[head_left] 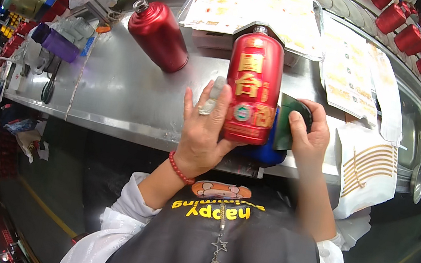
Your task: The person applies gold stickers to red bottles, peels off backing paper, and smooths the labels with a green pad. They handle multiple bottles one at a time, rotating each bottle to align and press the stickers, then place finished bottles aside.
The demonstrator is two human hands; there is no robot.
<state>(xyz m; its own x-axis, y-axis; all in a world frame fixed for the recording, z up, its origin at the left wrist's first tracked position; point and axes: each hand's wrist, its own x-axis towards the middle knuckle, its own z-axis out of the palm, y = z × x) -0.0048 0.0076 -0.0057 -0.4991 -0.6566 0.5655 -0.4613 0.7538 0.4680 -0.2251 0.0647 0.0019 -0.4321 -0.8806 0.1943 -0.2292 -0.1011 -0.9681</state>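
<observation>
A glossy red bottle (254, 83) with gold lettering and a round green-and-white mark lies face up in front of me, its neck pointing away. Along its lower left side rests my left hand (206, 117), the thumb at the bottle's base and the other fingers stretched; one finger wears a pale wrap. My right hand (309, 132) pinches a flat dark green scraper-like piece (287, 124) at the bottle's right side. Beneath the bottle, a blue support (265, 154) and a black bracket (270, 31) at the neck partly show. A plain red bottle (159, 35) stands to the left.
Printed gold-and-white sheets (258, 7) lie behind the bottle, with more sheets (349, 71) to the right. A white cloth with brown stripes (367, 167) hangs over the metal table's (103, 81) front edge. Several red bottles (393, 20) line a conveyor behind. A purple flask (56, 44) is far left.
</observation>
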